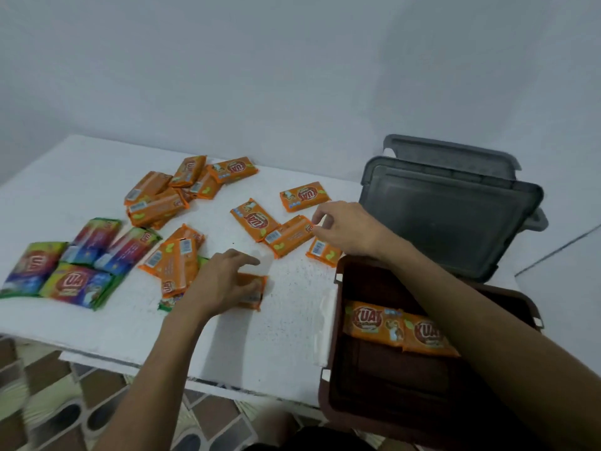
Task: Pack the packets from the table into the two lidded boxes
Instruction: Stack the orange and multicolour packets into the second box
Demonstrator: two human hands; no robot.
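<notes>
Many orange packets lie scattered on the white table (276, 346), with a loose heap (162, 196) at the back. My left hand (221, 281) lies over one orange packet (255, 292) near the middle, fingers curled on it. My right hand (351, 229) reaches across the brown box and pinches the end of another orange packet (289, 236). The open brown box (330, 369) stands at the lower right with two orange packets (374, 322) side by side inside. Its grey lid (448, 219) stands tilted open behind it.
Several green and purple packets (78, 281) lie in a group at the table's left end. A second grey lid (452, 153) shows behind the first, against the white wall. Patterned floor tiles (48, 402) are visible below the table's front edge.
</notes>
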